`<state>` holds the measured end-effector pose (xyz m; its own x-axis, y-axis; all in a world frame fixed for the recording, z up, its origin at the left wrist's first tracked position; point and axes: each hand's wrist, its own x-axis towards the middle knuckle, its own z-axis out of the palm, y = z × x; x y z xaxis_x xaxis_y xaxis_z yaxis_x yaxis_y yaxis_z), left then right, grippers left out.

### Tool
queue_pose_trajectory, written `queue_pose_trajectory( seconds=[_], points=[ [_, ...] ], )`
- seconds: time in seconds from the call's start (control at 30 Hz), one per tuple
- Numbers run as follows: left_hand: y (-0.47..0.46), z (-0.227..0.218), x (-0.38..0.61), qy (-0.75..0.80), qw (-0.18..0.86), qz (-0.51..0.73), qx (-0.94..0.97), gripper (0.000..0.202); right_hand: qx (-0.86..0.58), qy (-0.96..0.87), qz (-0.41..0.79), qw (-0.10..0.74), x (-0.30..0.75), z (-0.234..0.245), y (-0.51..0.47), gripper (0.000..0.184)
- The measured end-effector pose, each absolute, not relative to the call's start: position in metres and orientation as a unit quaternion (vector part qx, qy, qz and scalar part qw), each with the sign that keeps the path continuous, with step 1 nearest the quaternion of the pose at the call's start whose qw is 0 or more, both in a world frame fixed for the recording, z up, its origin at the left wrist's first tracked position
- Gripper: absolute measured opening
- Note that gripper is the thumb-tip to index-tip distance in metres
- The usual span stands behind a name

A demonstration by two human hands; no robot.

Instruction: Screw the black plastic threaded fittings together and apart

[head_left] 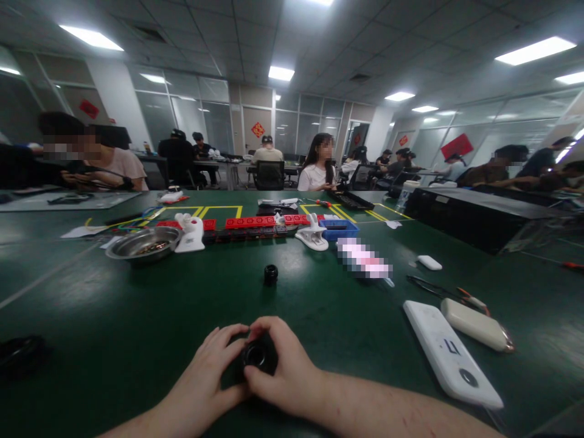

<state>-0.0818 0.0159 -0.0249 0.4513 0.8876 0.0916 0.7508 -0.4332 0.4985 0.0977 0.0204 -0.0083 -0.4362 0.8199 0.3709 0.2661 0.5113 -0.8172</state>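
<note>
Both of my hands meet over a small black round part, like a lens or cap, on the green table near its front edge. My left hand curls round its left side with fingertips on top. My right hand wraps its right side, thumb and forefinger pinching the rim. A second small black cylinder stands alone on the table farther away, untouched.
A steel bowl, white clamps, red blocks and a blue tray lie across the middle. At right lie a white flat device, a beige case, tweezers. Other people sit at far tables.
</note>
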Motion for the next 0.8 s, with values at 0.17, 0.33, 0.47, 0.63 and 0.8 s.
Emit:
queue_pose_trajectory(
  seconds=[0.17, 0.33, 0.47, 0.63, 0.8],
  points=[
    [0.017, -0.0255, -0.082, 0.497, 0.199, 0.18, 0.826, 0.039, -0.304, -0.788, 0.356, 0.399, 0.1005, -0.0085, 0.0204, 0.058],
    [0.0165, -0.0246, -0.0803, 0.502, 0.195, 0.18, 0.823, 0.035, -0.356, -0.771, 0.337, 0.407, 0.1, -0.0053, 0.0207, 0.057],
    [0.0156, -0.025, -0.0807, 0.498, 0.189, 0.191, 0.825, 0.04, -0.387, -0.768, 0.331, 0.388, 0.0977, -0.0049, 0.0209, 0.045],
    [0.0172, -0.0268, -0.0822, 0.494, 0.185, 0.19, 0.828, 0.043, -0.291, -0.794, 0.351, 0.402, 0.099, -0.0066, 0.02, 0.052],
    [0.0174, -0.0268, -0.0822, 0.494, 0.192, 0.184, 0.828, 0.041, -0.31, -0.786, 0.355, 0.401, 0.1007, -0.0051, 0.0197, 0.06]
  ],
)
